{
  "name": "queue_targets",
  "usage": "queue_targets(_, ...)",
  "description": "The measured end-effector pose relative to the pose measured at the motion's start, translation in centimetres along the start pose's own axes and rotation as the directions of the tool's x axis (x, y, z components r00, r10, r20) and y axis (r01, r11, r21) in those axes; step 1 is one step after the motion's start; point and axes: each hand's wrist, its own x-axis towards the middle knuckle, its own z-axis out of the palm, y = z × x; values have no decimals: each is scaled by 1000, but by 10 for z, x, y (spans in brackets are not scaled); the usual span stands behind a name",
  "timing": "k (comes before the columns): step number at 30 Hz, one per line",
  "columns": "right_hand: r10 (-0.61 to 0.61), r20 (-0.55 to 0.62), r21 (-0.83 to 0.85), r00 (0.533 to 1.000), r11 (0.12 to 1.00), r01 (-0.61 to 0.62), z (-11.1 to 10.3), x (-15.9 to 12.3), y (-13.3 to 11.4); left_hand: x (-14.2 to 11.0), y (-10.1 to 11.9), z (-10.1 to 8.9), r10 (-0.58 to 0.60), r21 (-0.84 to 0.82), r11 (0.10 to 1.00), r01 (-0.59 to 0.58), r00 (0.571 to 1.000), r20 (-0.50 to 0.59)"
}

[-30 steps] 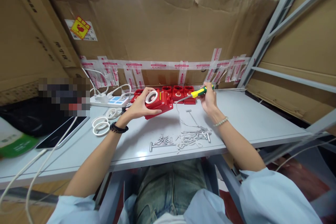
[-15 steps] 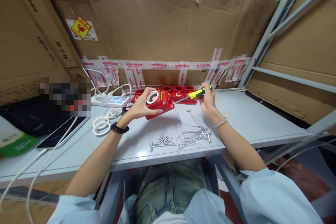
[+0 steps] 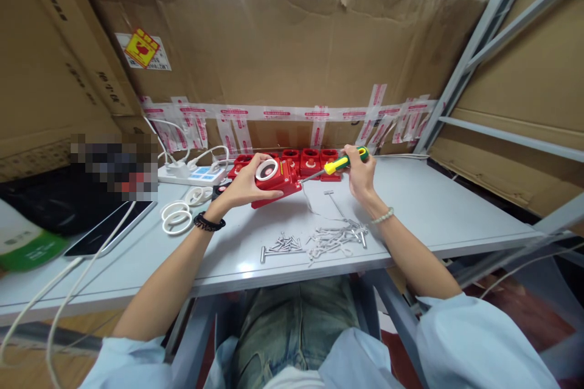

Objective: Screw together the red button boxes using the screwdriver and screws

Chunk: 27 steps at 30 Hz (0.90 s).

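Note:
My left hand is closed around a red box-shaped housing with a white ring on its front, held tilted above the table. In my right hand is a screwdriver with a yellow and green handle. Its shaft points left, and the tip meets the right end of the red housing near a corner. A thin white cord hangs from that end toward the tabletop. Whether the tip sits in a screw is too small to tell.
Several red housings stand in a row behind my hands. On the table lie a pile of small metal pins, tangled white cords, a T-shaped metal rod and white rings. A power strip and a tablet are at left.
The screwdriver's handle has shifted slightly left and its tip has come to the corner of the red housing. My right fingers have changed position on the handle. My left hand keeps its hold.

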Motion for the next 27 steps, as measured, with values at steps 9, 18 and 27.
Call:
queue_targets(9, -44, 159, -240, 986, 967, 82, -9, 5, -1, 2, -9, 1, -5, 45, 999, 6, 1000, -24)
queue_targets(18, 532, 334, -465, 779, 811, -354, -25, 25, 6, 6, -35, 9, 28, 125, 991, -40, 995, 93)
queue_targets(27, 587, 232, -505, 776, 754, -420, -28, 33, 35, 4, -36, 25, -33, 200, 980, -10, 977, 211)
